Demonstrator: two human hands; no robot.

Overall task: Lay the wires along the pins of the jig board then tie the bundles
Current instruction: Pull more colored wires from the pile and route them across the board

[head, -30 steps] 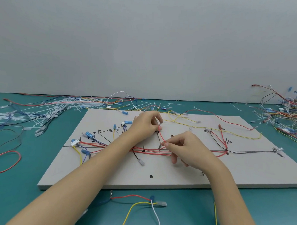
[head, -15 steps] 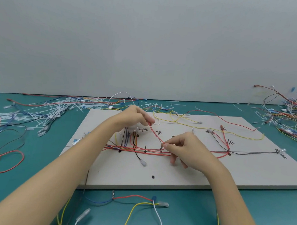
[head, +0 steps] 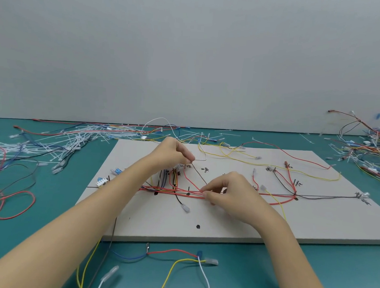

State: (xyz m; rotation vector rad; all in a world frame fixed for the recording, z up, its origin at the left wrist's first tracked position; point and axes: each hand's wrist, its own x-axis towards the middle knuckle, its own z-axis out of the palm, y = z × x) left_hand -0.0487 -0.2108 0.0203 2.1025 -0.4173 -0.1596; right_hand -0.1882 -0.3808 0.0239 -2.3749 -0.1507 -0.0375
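While pinched, red wire (head: pixel 191 180) spans left hand (head: pixel 173 153), right hand (head: pixel 230 191)

The jig board (head: pixel 235 227) lies on the tabletop (head: pixel 309 273), wires (head: pixel 172 190) running across its middle. Cable ties (head: pixel 55 141) lie heaped toward the back left corner, a wire tangle (head: pixel 365 150) at the right edge, and loose leads (head: pixel 180 257) along the front edge.

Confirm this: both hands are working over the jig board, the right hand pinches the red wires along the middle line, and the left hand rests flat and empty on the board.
Wrong about the left hand: in the head view it pinches a thin wire above the jig board. The right hand does pinch the red wires.
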